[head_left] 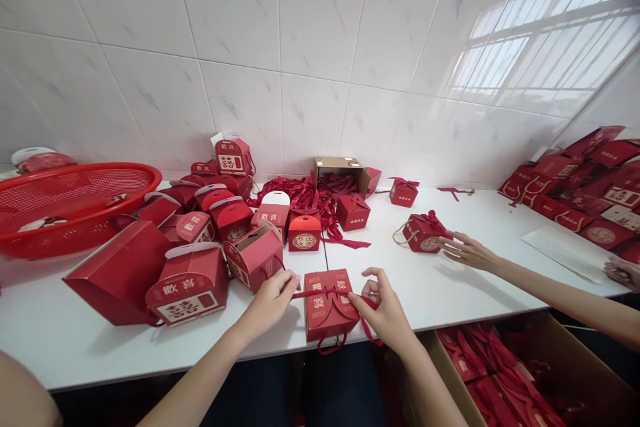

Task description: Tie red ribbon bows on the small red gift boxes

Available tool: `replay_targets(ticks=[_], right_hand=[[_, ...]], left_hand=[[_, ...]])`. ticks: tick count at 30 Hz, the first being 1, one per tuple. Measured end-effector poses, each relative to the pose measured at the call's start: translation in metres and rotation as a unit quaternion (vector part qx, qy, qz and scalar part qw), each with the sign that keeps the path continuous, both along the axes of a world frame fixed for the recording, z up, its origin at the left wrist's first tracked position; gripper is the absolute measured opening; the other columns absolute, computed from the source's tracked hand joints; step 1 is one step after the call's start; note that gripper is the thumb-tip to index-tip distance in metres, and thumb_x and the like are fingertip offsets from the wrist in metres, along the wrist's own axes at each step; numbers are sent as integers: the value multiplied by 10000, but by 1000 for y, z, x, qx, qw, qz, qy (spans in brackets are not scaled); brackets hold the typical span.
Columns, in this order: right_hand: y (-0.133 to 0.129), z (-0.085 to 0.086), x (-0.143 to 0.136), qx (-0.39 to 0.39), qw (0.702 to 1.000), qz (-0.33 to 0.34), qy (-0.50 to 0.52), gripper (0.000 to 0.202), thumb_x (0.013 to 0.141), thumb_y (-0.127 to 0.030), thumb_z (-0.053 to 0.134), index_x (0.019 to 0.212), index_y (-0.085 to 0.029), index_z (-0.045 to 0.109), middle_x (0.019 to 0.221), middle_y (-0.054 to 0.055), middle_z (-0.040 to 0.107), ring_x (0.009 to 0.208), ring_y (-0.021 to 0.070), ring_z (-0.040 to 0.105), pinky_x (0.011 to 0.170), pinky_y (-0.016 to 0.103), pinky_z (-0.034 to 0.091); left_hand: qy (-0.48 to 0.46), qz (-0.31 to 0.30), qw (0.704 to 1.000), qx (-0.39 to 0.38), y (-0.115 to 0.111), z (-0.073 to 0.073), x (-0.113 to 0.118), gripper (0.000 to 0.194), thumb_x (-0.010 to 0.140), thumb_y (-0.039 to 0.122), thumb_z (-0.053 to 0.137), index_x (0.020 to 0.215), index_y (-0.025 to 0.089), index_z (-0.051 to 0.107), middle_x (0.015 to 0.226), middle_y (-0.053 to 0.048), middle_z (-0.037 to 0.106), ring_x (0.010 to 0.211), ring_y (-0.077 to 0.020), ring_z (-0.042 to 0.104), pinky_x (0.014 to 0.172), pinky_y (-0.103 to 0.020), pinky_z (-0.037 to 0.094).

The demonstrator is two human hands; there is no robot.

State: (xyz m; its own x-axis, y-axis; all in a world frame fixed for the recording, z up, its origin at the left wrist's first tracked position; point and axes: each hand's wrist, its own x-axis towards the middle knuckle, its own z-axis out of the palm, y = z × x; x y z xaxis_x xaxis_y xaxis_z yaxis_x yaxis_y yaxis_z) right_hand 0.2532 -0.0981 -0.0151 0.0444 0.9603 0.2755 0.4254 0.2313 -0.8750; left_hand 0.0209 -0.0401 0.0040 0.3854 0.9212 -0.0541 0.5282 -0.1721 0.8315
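Note:
In front of me on the white table lies a red gift box (320, 323) with gold characters and a cord handle hanging at its near side. A dark red ribbon (301, 294) crosses its top and is knotted or looped near the middle. My left hand (274, 295) pinches the ribbon's left end, just off the box. My right hand (383, 307) is at the box's right edge, thumb toward the knot, with its fingers curled around the ribbon's other side. A loose ribbon tail hangs below my right hand.
Several red boxes (187, 283) crowd the left, beside a red plastic basket (150, 177). A cardboard box (340, 163) and heaped ribbons (293, 192) stand by the wall. At right, another person's hand (467, 252) touches a bow-tied box (423, 235). An open carton (445, 360) is below the table.

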Motion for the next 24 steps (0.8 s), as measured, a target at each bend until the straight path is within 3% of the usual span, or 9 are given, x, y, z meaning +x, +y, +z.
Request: replay_targets(ticks=[2,5,8,10,13,17,21,24], right_hand=[[-5,9,8,34,998,29,-40,85,815,-229,544,824,-207,463,659,-49,414,571,107,410,532,229,374],[-11,21,15,66,985,60,-150,168,767,-136,504,631,-202,431,753,7,463,610,118,437,555,254,386],[-11,21,12,89,975,17,-205,245,799,-144,479,561,-190,443,798,38,482,553,104,435,524,270,384],[-10,19,6,130,972,-25,-193,293,828,-167,480,536,-191,457,748,36,476,540,110,437,494,270,368],[-9,20,-8,174,977,-44,-119,288,814,-193,544,526,-190,528,707,34,501,559,125,468,476,264,369],[-12,25,-27,102,995,11,-18,181,776,-264,647,608,-213,692,714,31,550,556,125,484,477,259,395],[-12,23,-41,1,998,24,49,137,750,-286,669,647,-219,732,730,30,563,578,129,492,509,263,412],[-10,21,-43,-33,996,11,85,111,722,-254,660,642,-198,713,733,25,560,573,123,480,521,260,411]], left_hand=[[40,-23,998,-37,8,8,-8,284,855,441,380,763,198,495,618,11,552,619,-176,550,596,-267,391],[68,-130,982,-117,18,25,-16,213,719,384,574,666,178,590,487,18,558,489,-154,518,522,-249,371],[38,-288,937,-195,19,41,-15,216,707,376,619,669,173,684,431,21,527,454,-126,465,505,-238,360],[-5,-333,922,-198,14,49,-9,292,774,420,576,710,168,708,426,22,495,452,-113,414,496,-238,336],[-52,-270,953,-123,-3,52,3,403,858,432,481,628,159,667,475,19,475,496,-111,394,518,-239,323],[-14,-141,989,35,-30,45,20,301,879,258,428,680,178,639,661,5,515,613,-131,478,567,-232,352],[55,-94,981,163,-46,31,31,267,816,77,393,806,197,631,880,-36,525,742,-154,550,650,-251,431],[33,-98,971,214,-48,18,32,318,842,64,368,951,210,629,995,-69,518,841,-171,575,723,-275,477]])
